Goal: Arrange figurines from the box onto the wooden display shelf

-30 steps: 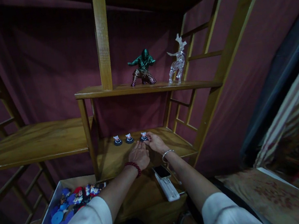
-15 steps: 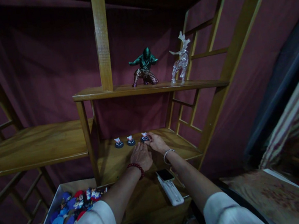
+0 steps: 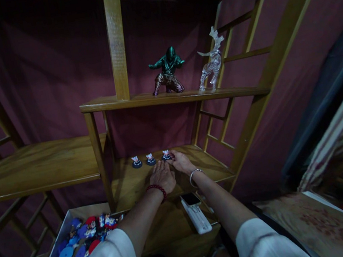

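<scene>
Three small white-headed figurines on dark round bases stand in a row on the lower wooden shelf: a left figurine [image 3: 136, 162], a middle figurine [image 3: 150, 159] and a right figurine [image 3: 166, 154]. My right hand [image 3: 182, 162], with a silver bangle at the wrist, has its thumb and fingers closed at the right side of the right figurine. My left hand [image 3: 163, 178], wearing a red bead bracelet, lies palm down just in front of that figurine. Its fingers are stretched forward and close to the base; whether they touch it I cannot tell.
Above, a shelf board [image 3: 150, 101] carries a green and bronze crouching statue [image 3: 168, 70] and a clear deer figure [image 3: 212, 61]. An open box [image 3: 69, 217] of colourful figurines stands lower left. A phone [image 3: 189, 199] and a white device [image 3: 199, 219] lie below my hands.
The view has shifted slightly. Both hands stay at the right figurine, and the row of figurines looks nearly the same.
</scene>
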Demonstrator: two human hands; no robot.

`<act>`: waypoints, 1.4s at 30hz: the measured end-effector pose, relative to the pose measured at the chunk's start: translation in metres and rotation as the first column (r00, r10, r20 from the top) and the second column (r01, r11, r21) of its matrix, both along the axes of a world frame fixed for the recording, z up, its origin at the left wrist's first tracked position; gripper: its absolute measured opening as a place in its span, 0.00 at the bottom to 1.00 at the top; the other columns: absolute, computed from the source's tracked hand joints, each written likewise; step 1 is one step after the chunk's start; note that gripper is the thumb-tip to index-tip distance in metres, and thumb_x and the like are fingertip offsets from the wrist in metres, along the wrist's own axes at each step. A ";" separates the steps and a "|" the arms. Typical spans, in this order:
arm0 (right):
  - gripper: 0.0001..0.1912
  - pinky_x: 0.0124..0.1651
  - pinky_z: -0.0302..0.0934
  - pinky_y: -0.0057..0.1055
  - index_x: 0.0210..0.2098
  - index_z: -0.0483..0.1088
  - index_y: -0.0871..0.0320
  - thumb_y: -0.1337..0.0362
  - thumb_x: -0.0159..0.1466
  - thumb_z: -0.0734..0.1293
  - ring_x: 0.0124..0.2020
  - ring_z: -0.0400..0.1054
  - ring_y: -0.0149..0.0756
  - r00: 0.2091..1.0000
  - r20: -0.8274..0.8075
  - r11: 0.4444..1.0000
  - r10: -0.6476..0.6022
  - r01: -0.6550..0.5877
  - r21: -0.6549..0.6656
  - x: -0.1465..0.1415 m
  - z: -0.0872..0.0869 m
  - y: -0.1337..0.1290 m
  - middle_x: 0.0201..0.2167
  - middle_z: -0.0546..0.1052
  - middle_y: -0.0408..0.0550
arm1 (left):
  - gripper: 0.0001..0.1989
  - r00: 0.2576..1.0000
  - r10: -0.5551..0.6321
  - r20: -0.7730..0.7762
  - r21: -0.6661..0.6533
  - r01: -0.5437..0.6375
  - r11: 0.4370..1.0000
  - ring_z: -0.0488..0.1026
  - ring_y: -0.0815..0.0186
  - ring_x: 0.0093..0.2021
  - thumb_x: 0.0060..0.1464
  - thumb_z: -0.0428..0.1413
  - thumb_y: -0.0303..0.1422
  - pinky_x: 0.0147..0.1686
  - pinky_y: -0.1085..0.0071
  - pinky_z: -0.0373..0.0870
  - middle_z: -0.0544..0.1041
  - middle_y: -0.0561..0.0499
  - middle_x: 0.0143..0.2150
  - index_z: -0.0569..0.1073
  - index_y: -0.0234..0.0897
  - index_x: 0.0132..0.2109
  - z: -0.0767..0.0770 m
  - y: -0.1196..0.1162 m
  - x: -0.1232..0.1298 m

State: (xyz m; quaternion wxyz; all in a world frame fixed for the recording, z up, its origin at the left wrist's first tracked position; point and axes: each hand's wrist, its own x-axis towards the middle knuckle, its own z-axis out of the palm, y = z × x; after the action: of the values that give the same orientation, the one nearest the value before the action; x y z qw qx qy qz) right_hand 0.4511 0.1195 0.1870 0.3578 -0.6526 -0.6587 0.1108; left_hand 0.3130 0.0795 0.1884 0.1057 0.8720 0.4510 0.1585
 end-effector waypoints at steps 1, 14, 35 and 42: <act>0.16 0.41 0.62 0.27 0.42 0.66 0.57 0.70 0.53 0.65 0.37 0.70 0.32 1.000 0.003 1.000 0.002 -0.002 -0.001 0.000 -0.001 0.001 0.36 0.75 0.47 | 0.28 1.000 0.002 -0.001 0.000 -0.002 1.000 0.44 0.58 0.63 0.56 0.37 0.36 0.60 0.59 0.42 0.52 0.37 0.63 0.52 0.22 0.60 0.000 0.000 0.000; 0.17 0.40 0.61 0.26 0.44 0.66 0.56 0.69 0.54 0.65 0.36 0.69 0.33 0.997 0.071 1.000 -0.029 0.029 -0.001 -0.002 0.001 -0.002 0.36 0.75 0.47 | 0.28 1.000 0.012 -0.023 -0.029 -0.012 1.000 0.42 0.58 0.64 0.56 0.36 0.36 0.59 0.58 0.40 0.50 0.38 0.64 0.52 0.23 0.60 0.000 0.000 0.002; 0.20 0.44 0.59 0.31 0.48 0.64 0.58 0.66 0.55 0.63 0.41 0.66 0.39 0.959 0.274 0.998 -0.070 0.069 0.012 -0.003 0.000 -0.002 0.40 0.74 0.51 | 0.29 1.000 -0.006 0.001 0.020 0.006 1.000 0.45 0.58 0.63 0.56 0.36 0.37 0.60 0.62 0.40 0.53 0.38 0.62 0.53 0.22 0.60 0.001 -0.002 -0.002; 0.20 0.44 0.58 0.29 0.48 0.64 0.57 0.64 0.55 0.63 0.41 0.67 0.35 0.971 0.228 0.997 -0.069 0.074 -0.012 -0.004 -0.001 -0.003 0.42 0.73 0.48 | 0.30 0.999 -0.029 -0.021 0.010 0.029 1.000 0.44 0.58 0.63 0.55 0.37 0.38 0.60 0.63 0.40 0.53 0.36 0.62 0.54 0.20 0.59 0.002 -0.004 -0.010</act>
State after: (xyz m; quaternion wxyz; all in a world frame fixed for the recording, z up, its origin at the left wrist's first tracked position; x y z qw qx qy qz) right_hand 0.4472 0.1163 0.1863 0.2771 -0.6879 -0.6702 0.0292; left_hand 0.3033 0.0752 0.1903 0.0989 0.8804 0.4387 0.1503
